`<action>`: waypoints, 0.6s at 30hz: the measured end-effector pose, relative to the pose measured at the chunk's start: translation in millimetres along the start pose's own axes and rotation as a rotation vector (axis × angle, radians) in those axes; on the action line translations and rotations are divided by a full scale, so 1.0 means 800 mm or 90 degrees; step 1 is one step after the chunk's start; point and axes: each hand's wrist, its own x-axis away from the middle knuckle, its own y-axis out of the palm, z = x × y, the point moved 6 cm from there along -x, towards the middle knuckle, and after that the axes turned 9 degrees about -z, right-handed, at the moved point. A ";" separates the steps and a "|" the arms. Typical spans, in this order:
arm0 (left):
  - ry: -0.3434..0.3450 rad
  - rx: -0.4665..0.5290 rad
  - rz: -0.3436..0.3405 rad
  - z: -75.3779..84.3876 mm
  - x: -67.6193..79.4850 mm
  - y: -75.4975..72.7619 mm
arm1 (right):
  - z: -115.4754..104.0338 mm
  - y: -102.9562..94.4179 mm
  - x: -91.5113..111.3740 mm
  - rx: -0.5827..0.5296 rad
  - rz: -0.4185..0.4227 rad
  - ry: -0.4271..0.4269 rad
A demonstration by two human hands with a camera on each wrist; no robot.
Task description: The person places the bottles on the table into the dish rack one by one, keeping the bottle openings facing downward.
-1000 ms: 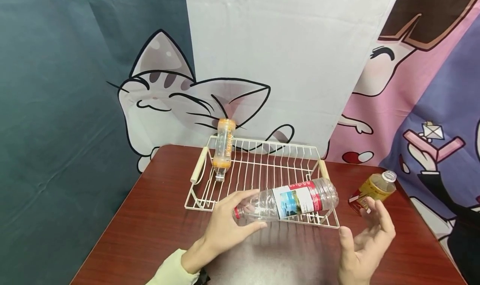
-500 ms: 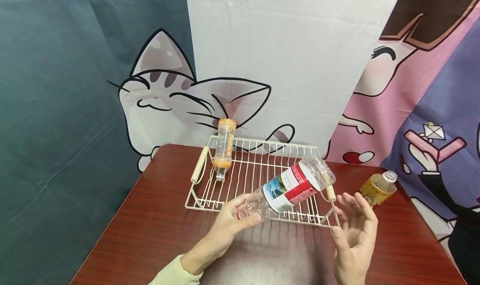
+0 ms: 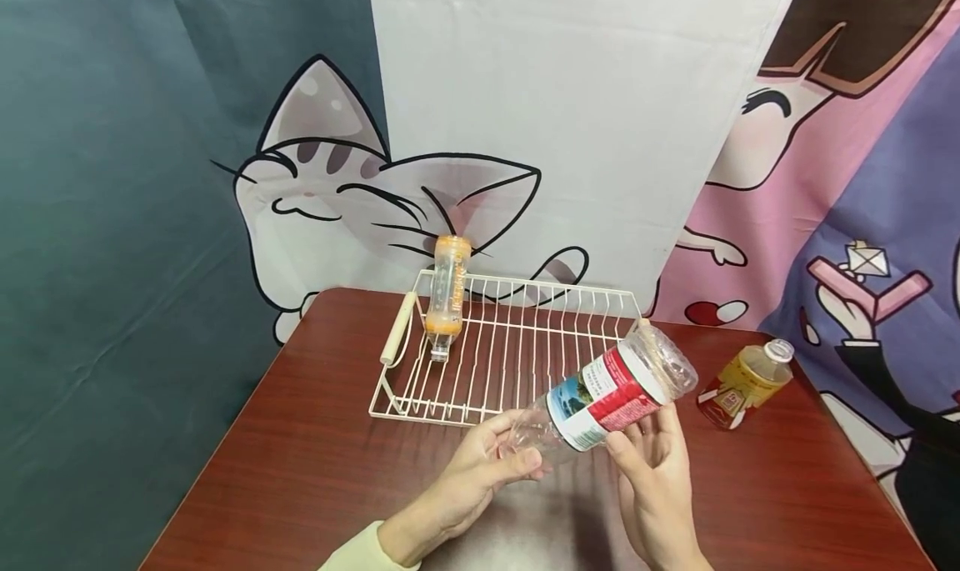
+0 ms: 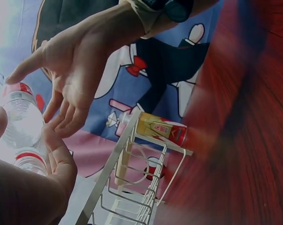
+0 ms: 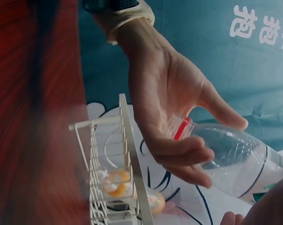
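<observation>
- Head view: gripping a clear, red-labelled bottle by the neck with the left hand, with thumb in front and fingers wrapped behind.
- Head view: tilting that bottle above the table, with its base up and to the right, hiding the right front part of a white wire rack.
- Head view: keeping the right hand at the bottle's lower side, with thumb in front and fingers partly hidden behind; unable to tell touching from nearly touching.
- Head view: showing 1 orange-banded bottle slanted in the rack's left end, neck toward the front, and 1 yellow-and-red bottle upright on the table, right of the rack.
- Head view: rising behind the table, a backdrop printed with a cartoon cat.
- Left wrist view: showing the left fingers curled round the bottle's neck, low at the left edge, and the right hand above, loose and wide, with thumb stretched toward the bottle.
- Left wrist view: showing the yellow-and-red bottle beyond the rack.
- Right wrist view: pinching the bottle's neck, beside a red ring, between left thumb and curled fingers.
- Right wrist view: showing only a cropped, dim part of the right hand at the lower right; unable to tell its grip from there.
</observation>
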 end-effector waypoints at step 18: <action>0.027 -0.043 -0.050 0.001 0.001 0.009 | 0.006 -0.005 0.004 0.018 0.036 0.020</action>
